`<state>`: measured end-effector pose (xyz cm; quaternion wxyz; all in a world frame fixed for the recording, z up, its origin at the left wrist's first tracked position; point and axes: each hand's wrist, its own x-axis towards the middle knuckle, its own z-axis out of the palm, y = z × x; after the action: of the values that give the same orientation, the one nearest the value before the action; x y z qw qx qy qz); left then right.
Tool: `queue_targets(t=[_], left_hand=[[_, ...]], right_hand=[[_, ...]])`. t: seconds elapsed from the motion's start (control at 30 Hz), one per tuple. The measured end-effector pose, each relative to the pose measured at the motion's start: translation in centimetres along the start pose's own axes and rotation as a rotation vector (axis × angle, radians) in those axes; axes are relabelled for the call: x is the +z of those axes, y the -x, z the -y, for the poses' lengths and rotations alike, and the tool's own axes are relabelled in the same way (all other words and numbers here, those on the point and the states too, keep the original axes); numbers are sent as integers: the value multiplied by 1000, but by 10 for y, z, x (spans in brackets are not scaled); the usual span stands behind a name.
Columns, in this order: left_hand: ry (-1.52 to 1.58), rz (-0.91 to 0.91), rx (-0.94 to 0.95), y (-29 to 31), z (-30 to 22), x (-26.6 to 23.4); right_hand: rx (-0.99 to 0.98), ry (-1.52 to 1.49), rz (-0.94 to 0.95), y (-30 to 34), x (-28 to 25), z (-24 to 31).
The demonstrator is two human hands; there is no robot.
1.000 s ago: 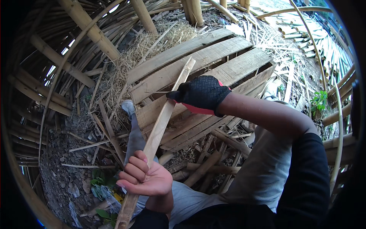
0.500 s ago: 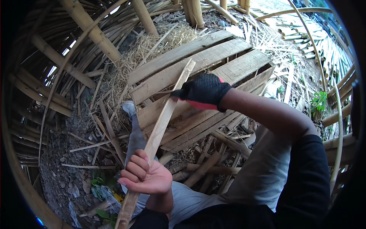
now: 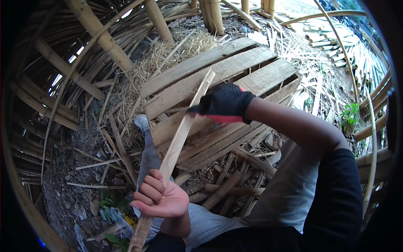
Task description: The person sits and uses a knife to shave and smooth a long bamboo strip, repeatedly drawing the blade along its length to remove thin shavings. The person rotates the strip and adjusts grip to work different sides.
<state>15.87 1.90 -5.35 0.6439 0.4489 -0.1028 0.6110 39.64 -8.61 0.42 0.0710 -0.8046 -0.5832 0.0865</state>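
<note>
A long pale strip of split bamboo (image 3: 179,138) slants up from the lower edge, its far end above the slatted wooden platform (image 3: 176,101). My bare left hand (image 3: 163,196) is closed round the lower part of the strip, knuckles turned up. In a black and red glove, my right hand (image 3: 226,103) is closed at the strip's upper part. A thin blade, seemingly a knife (image 3: 177,109), sticks out leftward from the gloved fingers across the strip. Its handle is hidden in the glove.
Dry shavings (image 3: 184,44) heap behind the platform. Bamboo posts (image 3: 100,35) stand at the far left. Cut bamboo pieces (image 3: 226,187) lie below the platform, near my legs. Bamboo poles (image 3: 357,63) are stacked at the far right. Plastic scraps (image 3: 124,222) and leaves lie at the lower left.
My right hand and the blade have shifted slightly down and right along the strip. My left hand keeps its hold, and the strip has barely moved.
</note>
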Motion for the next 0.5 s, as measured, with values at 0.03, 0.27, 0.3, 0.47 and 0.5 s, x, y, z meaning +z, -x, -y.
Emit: queue_targets(t=[0.03,0.27,0.3,0.47,0.5], left_hand=[[3,-1,-19,0,0,2],[-34,-50,11,-2,0,0],[-11,-27,-16,2,0,2],[-42,-5,23,-4,-2,-3],[-31,-2,18,-3,-2,-2]], right_hand=[[107,25,-29,-5,-1,-25],[4,-89,5,-4,0,7],[133,-57,-15,-8,4,-24],[-128,17,-139,-11,4,5],[-57,-51,-148,1,8,15]])
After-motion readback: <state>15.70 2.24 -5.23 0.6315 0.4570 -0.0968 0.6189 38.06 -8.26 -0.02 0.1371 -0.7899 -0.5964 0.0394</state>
